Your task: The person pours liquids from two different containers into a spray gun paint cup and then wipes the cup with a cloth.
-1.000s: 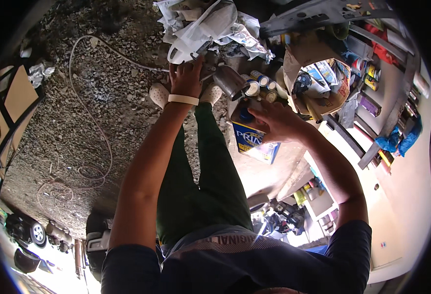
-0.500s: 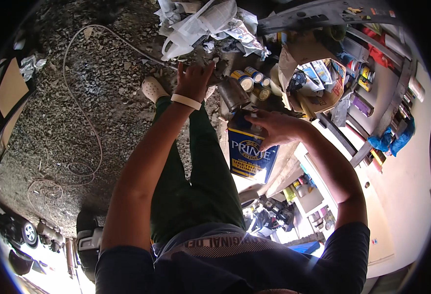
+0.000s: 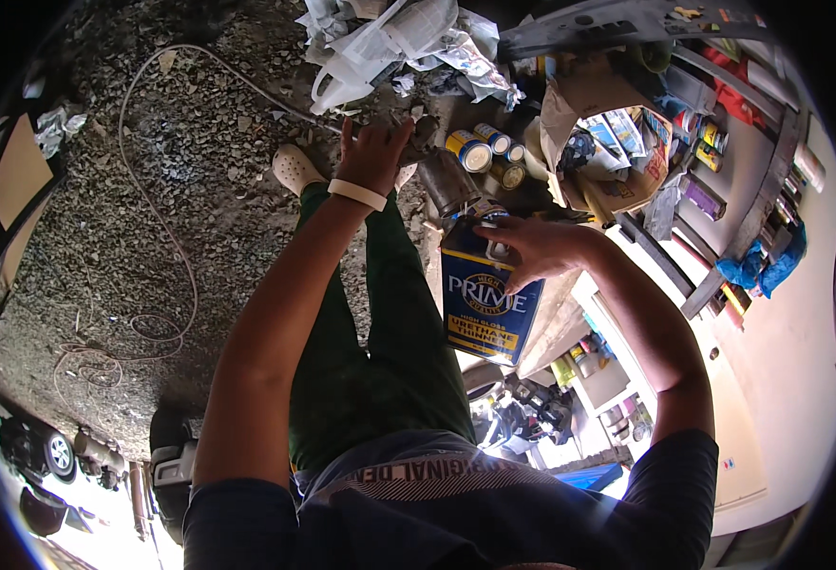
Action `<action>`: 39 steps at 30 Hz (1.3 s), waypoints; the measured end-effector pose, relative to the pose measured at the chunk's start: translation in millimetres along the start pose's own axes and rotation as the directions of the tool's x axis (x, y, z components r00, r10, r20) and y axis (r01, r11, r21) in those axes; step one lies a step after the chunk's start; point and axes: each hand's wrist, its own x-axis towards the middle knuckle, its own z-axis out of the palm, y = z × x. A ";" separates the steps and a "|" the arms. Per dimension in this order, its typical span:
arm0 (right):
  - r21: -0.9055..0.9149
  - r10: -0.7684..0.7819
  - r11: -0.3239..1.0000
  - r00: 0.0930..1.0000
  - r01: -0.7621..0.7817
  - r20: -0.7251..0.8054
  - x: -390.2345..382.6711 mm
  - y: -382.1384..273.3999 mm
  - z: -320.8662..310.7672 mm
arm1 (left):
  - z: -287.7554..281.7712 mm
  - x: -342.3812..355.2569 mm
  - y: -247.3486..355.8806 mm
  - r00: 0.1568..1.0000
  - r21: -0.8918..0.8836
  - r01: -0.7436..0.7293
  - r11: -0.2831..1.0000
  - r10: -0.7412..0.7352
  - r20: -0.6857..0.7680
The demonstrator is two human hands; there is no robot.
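My left hand is closed on a metal spray gun, largely hidden by my fingers, with a hose running to it. The gun's metal cup tilts beside the top of a tall blue-and-yellow rectangular can. My right hand grips that can near its top handle, thumb down along the printed face. Whether liquid is passing between can and cup, I cannot tell. Several small round cans stand just beyond the cup.
Crumpled paper and plastic lie ahead on gravel. A cardboard box of scraps is at the right, beside metal rails and assorted cans. Dark-framed panels are at the left, a car wheel at lower left.
The blue can has come up larger and more upright under my right hand. My left hand and the gun shifted slightly right and down, the cup lower toward the can.
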 end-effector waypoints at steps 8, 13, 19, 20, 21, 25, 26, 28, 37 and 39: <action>-0.010 0.025 1.000 0.999 -0.025 -0.034 -0.6 -4.0 3.1 | 2.8 -0.9 4.0 1.000 0.033 0.002 0.999 -0.002 0.008; -0.021 0.044 0.999 0.993 -0.046 -0.108 -1.2 6.7 23.6 | 3.6 8.0 2.9 0.995 0.129 0.015 0.992 -0.028 0.096; -0.101 0.023 0.993 0.942 -0.059 -0.335 -5.8 18.5 50.4 | 4.1 22.7 12.7 0.992 0.170 -0.014 0.985 -0.007 0.123; -0.158 -0.013 0.985 0.896 -0.064 -0.443 -6.8 21.6 57.5 | 6.4 27.1 14.9 0.989 0.188 -0.004 0.982 -0.024 0.148; -0.144 -0.025 0.988 0.889 -0.046 -0.457 -5.7 20.9 58.9 | 8.0 28.5 13.3 0.987 0.210 -0.020 0.978 -0.014 0.159; -0.180 0.018 0.966 0.745 -0.184 -0.667 5.4 25.6 82.7 | 15.0 51.0 10.5 0.988 0.183 0.019 0.983 -0.047 0.146; -0.061 0.116 0.967 0.640 -0.248 -0.759 8.9 32.7 88.9 | 17.1 59.3 10.6 0.976 0.152 0.068 0.986 -0.097 0.195; -0.132 -0.009 0.972 0.531 -0.193 -0.847 20.8 49.9 98.9 | 23.7 65.1 6.4 0.976 0.171 0.054 0.984 -0.088 0.198; 0.726 0.708 0.688 0.217 0.007 -0.672 166.7 111.9 87.9 | 24.7 57.4 -31.1 0.984 -0.307 0.158 0.939 -0.123 0.130; 0.872 0.829 0.479 0.272 0.106 -0.488 184.9 128.7 68.9 | 23.7 50.7 -22.9 0.977 -0.314 0.183 0.932 -0.138 0.160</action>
